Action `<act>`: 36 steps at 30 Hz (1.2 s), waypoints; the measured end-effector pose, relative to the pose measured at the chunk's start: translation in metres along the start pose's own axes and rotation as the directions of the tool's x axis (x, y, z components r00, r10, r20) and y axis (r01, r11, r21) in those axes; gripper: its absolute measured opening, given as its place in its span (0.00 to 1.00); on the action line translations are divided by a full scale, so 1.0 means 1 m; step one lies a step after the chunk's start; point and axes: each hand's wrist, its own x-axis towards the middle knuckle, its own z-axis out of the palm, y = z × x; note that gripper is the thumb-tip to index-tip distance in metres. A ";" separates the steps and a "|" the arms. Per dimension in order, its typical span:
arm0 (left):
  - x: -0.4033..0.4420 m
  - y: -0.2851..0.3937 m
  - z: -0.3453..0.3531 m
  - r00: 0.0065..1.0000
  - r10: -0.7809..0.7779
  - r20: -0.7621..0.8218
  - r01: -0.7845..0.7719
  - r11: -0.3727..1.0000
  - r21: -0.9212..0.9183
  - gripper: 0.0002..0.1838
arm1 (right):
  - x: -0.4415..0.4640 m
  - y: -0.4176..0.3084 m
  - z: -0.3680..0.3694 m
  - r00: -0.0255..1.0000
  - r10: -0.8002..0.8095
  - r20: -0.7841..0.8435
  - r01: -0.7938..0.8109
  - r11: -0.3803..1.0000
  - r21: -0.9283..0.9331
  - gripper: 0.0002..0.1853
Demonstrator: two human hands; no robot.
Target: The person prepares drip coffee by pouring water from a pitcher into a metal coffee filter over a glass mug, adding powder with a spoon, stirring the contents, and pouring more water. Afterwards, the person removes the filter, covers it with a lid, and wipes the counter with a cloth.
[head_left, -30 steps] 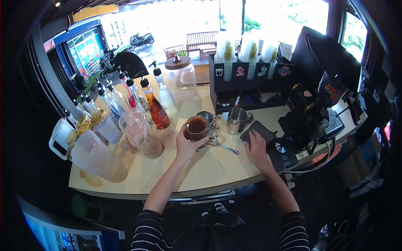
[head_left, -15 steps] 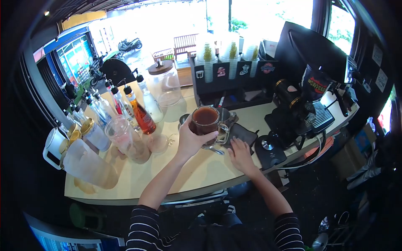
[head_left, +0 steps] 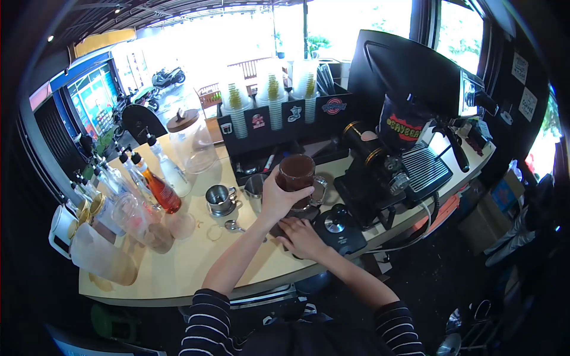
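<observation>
My left hand is wrapped round a clear glass mug of dark brown drink, raised above the counter. Glass with a handle shows just right of it; whether that belongs to a second mug, I cannot tell. Below, my right hand lies with fingers stretched over a dark cloth or mat, mostly covered by hand and arm. Beside that hand sits a black scale-like device with a round metal centre. Left of the mug stand a metal pitcher and a small metal cup; a spoon lies nearer me.
Pump bottles, one with orange syrup, and plastic jugs crowd the left. A lidded glass jar and a black organizer with stacked cups stand behind. Coffee equipment fills the right. The counter's front edge runs near me.
The camera view has turned right, shifting the counter leftward in the picture. The metal cup, previously hidden behind my left hand, now shows. My left hand still holds the mug; my right stays low.
</observation>
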 end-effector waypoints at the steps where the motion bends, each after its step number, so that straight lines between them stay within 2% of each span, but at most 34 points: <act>1: 0.004 -0.006 0.007 1.000 0.005 -0.015 -0.005 1.000 0.014 0.36 | -0.001 0.002 0.002 1.000 0.001 0.000 -0.001 1.000 -0.003 0.27; 3: 0.015 -0.022 0.019 0.999 0.014 -0.030 -0.013 1.000 0.027 0.36 | -0.001 0.004 0.004 0.999 -0.050 -0.010 0.049 0.998 -0.044 0.27; 7: 0.031 -0.049 0.039 0.998 0.012 -0.066 -0.007 0.997 0.077 0.37 | -0.002 0.008 0.000 0.998 -0.064 0.018 0.064 0.998 0.005 0.28; 20: 0.054 -0.104 0.072 0.992 -0.015 -0.129 0.035 0.988 0.151 0.37 | -0.002 0.011 -0.003 0.987 -0.057 0.149 0.051 0.998 0.044 0.27; 30: 0.056 -0.109 0.072 0.990 -0.062 -0.123 0.081 0.984 0.157 0.37 | -0.002 0.011 -0.005 0.989 -0.047 0.143 0.038 0.997 0.064 0.28; 33: 0.057 -0.115 0.071 0.990 -0.051 -0.131 0.074 0.981 0.178 0.38 | -0.002 0.011 -0.007 0.980 -0.053 0.190 0.046 0.998 0.038 0.28; 36: 0.056 -0.112 0.068 0.990 -0.069 -0.127 0.095 0.972 0.215 0.44 | -0.003 0.011 -0.003 0.986 -0.066 0.152 0.063 0.998 0.024 0.28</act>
